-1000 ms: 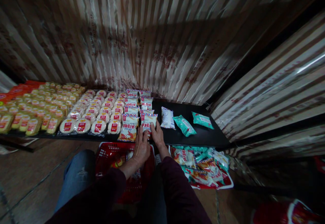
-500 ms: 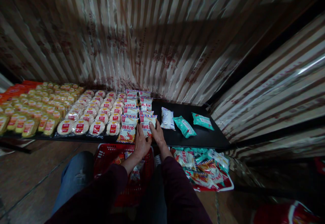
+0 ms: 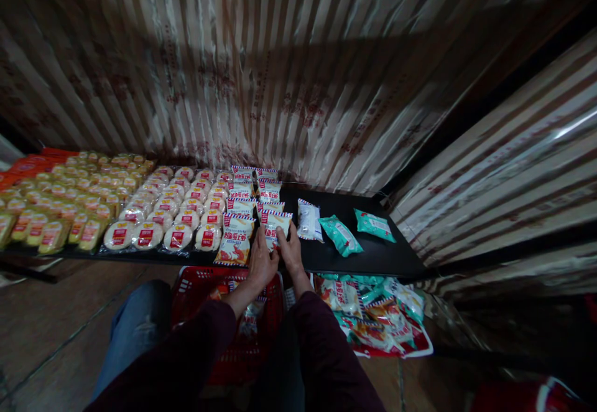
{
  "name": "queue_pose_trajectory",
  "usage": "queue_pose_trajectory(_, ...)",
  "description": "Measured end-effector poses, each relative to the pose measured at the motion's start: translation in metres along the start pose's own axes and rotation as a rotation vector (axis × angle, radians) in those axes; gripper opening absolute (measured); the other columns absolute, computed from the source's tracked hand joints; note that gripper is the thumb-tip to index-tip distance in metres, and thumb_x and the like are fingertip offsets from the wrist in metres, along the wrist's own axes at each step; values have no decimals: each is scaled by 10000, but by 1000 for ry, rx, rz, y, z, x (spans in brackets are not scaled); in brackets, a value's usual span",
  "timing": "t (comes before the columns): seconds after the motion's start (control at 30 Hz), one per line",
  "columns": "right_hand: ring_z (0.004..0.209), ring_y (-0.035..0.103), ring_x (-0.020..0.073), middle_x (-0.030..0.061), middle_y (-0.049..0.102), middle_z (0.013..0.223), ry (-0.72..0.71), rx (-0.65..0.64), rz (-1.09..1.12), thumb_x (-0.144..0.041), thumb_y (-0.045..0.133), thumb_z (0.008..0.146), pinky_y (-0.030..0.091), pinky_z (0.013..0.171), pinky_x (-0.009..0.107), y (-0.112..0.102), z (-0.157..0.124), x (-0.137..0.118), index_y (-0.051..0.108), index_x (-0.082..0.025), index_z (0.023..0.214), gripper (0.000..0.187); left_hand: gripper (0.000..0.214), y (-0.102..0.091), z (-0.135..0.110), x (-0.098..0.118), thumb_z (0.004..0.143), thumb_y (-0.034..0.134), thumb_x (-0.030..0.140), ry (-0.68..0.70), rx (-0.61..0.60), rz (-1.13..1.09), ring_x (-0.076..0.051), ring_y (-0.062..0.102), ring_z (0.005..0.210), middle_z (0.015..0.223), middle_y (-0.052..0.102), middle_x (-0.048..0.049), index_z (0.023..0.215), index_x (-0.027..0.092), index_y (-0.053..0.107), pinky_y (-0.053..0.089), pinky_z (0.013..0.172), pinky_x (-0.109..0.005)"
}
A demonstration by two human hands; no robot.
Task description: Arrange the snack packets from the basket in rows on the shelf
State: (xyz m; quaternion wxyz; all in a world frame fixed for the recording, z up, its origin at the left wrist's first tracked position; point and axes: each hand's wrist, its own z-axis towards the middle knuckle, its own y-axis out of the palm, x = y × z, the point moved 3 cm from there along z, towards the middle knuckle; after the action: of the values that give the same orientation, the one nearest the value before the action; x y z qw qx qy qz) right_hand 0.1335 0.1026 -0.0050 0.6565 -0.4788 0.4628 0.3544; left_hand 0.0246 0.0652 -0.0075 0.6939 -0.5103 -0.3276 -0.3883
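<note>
Both my hands meet at the front of a low black shelf (image 3: 373, 256). My left hand (image 3: 261, 262) and my right hand (image 3: 290, 251) each have fingers closed on the lower edge of a white snack packet with red-and-blue striped edges (image 3: 274, 224). It lies at the front of a row of like packets (image 3: 261, 189). A second such packet with a shrimp picture (image 3: 234, 242) lies just left of my left hand. To the right lie a white packet (image 3: 308, 219) and two green packets (image 3: 341, 234) (image 3: 374, 223).
Rows of round wrapped cakes (image 3: 161, 219) and yellow wrapped cakes (image 3: 60, 203) fill the shelf's left part. A red basket (image 3: 224, 312) sits below my wrists. A red bag of mixed packets (image 3: 377, 318) lies on the floor at right. Plastic-wrapped cartons rise behind.
My hands have shifted slightly up and forward on the striped packet; the grip stays on it. The view has drifted a little.
</note>
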Motion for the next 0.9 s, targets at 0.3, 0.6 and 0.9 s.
queue_pose_trajectory(0.3, 1081, 578, 227, 105, 625, 1176, -100, -47, -197, -529, 388, 875, 423, 953, 356, 3, -1, 2, 482, -169, 1283, 552, 723, 9, -5, -9, 772, 458, 130, -7, -5, 35, -277, 250, 1381, 1476, 275, -194, 1435, 79, 175, 269, 1126, -461)
queue_pose_trajectory(0.6, 1145, 545, 229, 113, 566, 1274, -167, -58, -260, -538, 325, 896, 402, 984, 356, 3, -3, 2, 393, -161, 1365, 605, 673, 12, -11, -14, 824, 420, 176, -1, 7, 52, -269, 216, 1393, 1476, 260, -215, 1432, 47, 162, 252, 1134, -450)
queue_pose_trajectory(0.9, 1286, 418, 254, 143, 463, 1382, -161, 28, -294, -548, 330, 898, 333, 1053, 427, 1, -20, 5, 341, -142, 1399, 645, 655, 13, -18, -17, 858, 388, 182, 51, 37, 67, -269, 162, 1409, 1499, 202, -221, 1441, 61, 117, 243, 1133, -477)
